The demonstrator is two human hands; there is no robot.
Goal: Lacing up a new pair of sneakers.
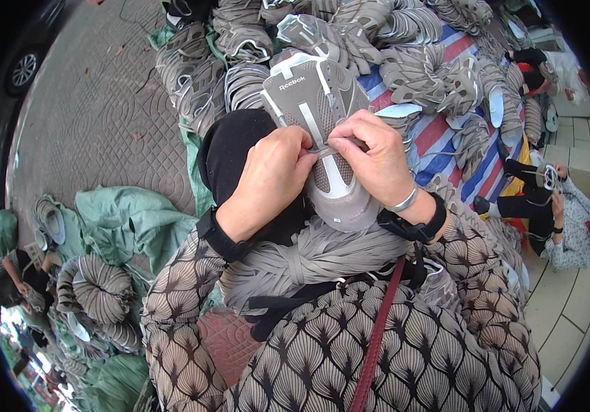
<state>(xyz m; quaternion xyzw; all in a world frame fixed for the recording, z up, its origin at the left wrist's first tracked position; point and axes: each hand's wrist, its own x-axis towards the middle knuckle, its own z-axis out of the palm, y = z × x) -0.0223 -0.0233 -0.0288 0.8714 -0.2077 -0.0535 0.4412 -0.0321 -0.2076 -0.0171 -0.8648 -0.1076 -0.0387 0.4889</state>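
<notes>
Here, the left hand (273,175) and right hand (375,152) each pinch a grey lace (324,152), fingertips together, over a grey shoe upper (319,110).

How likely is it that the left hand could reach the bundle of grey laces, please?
Probably yes: the bundle of grey laces lies close below the left hand in the picture, and nothing covers its middle, though that hand is occupied at the shoe upper.

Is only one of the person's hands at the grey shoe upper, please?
No, the left hand and right hand both have fingers at the grey shoe upper's middle.
</notes>
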